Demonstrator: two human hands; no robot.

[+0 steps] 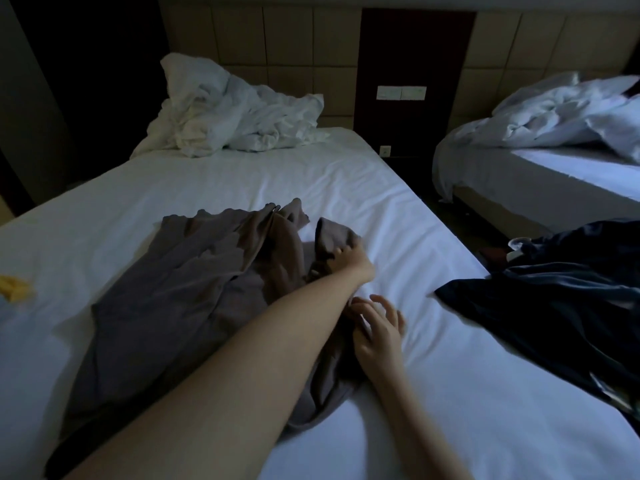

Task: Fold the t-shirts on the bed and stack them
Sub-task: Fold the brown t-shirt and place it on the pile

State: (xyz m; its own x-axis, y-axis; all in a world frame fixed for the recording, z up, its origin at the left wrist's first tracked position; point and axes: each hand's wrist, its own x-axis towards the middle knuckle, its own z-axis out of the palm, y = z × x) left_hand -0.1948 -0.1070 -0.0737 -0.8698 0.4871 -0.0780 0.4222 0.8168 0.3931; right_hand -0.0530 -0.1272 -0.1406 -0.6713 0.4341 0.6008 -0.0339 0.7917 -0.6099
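A hotel-like bedroom: twin beds (242,188), padded headboard wall (277,39), switch panel (401,92).

The room is dimly lit, and a cold blue cast is laid over everything. The sheet of the bed (346,188) is rendered brightest at the lower right and toward the second bed (554,174), so light appears to be admitted from the right. The far left corner is lost in near black. Soft shadows are cast on the sheet beneath the left hand (349,261) and the right hand (377,327), whose fingertips (375,298) are slightly smeared. Folds of the shirt (180,289) are kept faintly, while the dark garment (571,306) is crushed to shade. The headboard (277,46) lines and the bed edges are bowed by the wide lens, and fine detail is smoothed throughout.
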